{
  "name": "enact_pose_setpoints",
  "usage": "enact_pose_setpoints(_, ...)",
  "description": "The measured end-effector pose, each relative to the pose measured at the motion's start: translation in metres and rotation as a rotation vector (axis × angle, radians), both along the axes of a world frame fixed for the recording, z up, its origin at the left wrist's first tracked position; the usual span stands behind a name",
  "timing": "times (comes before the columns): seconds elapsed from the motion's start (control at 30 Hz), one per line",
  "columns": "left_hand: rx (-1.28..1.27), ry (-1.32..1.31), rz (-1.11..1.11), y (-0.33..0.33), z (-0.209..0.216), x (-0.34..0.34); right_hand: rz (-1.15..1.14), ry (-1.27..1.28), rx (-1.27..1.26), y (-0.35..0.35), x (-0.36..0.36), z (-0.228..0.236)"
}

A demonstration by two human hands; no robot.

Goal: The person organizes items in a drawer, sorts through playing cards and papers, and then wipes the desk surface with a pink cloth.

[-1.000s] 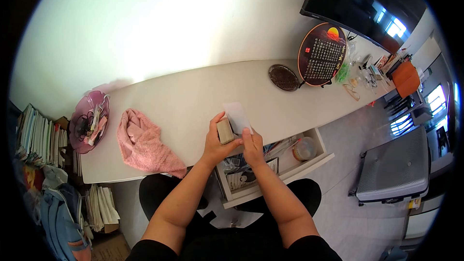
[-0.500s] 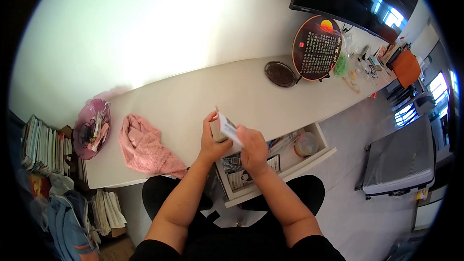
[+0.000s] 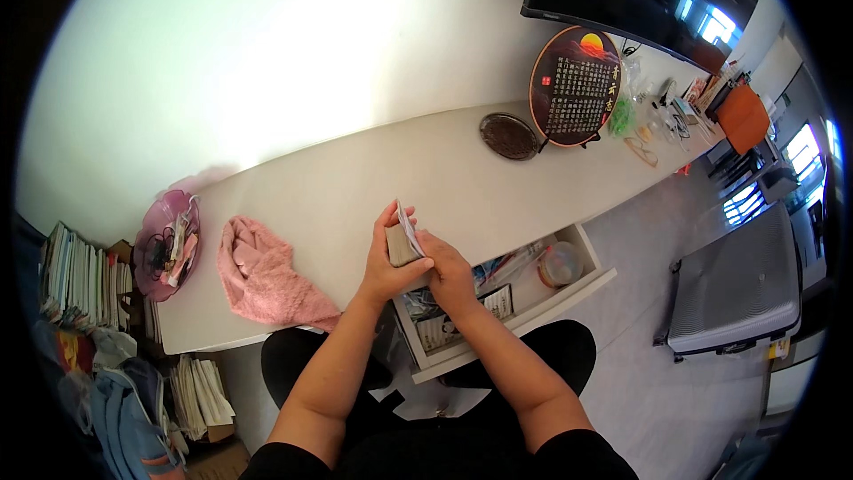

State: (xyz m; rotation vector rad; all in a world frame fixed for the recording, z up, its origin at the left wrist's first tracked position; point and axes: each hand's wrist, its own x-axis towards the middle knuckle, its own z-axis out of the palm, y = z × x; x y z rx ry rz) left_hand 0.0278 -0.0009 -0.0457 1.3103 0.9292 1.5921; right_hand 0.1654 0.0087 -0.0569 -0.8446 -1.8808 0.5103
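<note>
Stack (image 3: 402,247) gripped in left hand (image 3: 384,273) | card (image 3: 410,228) touched by right hand (image 3: 450,272), grip hidden | card could be dropped into drawer (image 3: 562,300) beneath right hand if fingers are loosened

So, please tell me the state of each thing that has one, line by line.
White drawer: pulled open, holding things
Pink fluffy cloth: loosely crumpled
Black flat screen: dark, reflecting windows
Grey ribbed suitcase: looks shut
Purple translucent bowl: holding assorted items
Round dark plaque: propped upright
Beige rectangular block: gripped by the left hand
Thin white sheet: tilted beside the block
Right hand: at the sheet, grip partly hidden
</note>
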Motion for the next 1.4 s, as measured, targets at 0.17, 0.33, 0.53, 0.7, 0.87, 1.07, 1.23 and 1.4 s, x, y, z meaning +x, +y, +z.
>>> enact_pose_setpoints(0.17, -0.069, -0.175, 0.002, 0.001, 0.001, -0.003, -0.035, -0.190, 0.059, -0.001, 0.001, 0.008)
enact_pose_setpoints(0.33, -0.059, -0.095, 0.005, 0.001, -0.001, -0.002, 0.120, 0.321, -0.564, 0.013, 0.006, 0.009)
enact_pose_setpoints(0.53, -0.086, -0.087, 0.000, -0.001, 0.002, -0.003, 0.237, 0.509, -1.146, 0.042, 0.008, 0.060)
enact_pose_setpoints(0.7, -0.029, 0.073, -0.017, 0.001, -0.002, 0.003, 0.293, 0.273, -1.130, 0.050, -0.002, 0.065)
enact_pose_setpoints(0.87, -0.078, 0.070, -0.030, -0.003, 0.008, 0.010, 0.296, 0.266, -1.144, 0.052, 0.000, 0.059)
enact_pose_setpoints(1.07, -0.070, 0.316, 0.051, -0.003, 0.001, 0.006, 0.404, 0.377, -1.213, 0.033, -0.002, 0.045)
enact_pose_setpoints(1.23, -0.149, 0.308, 0.014, -0.002, -0.001, 0.008, 0.555, 0.464, -1.300, 0.034, 0.007, 0.042)
enact_pose_setpoints(1.4, -0.085, 0.482, 0.138, -0.003, -0.008, 0.010, 0.270, -0.209, -0.548, 0.016, 0.011, 0.057)
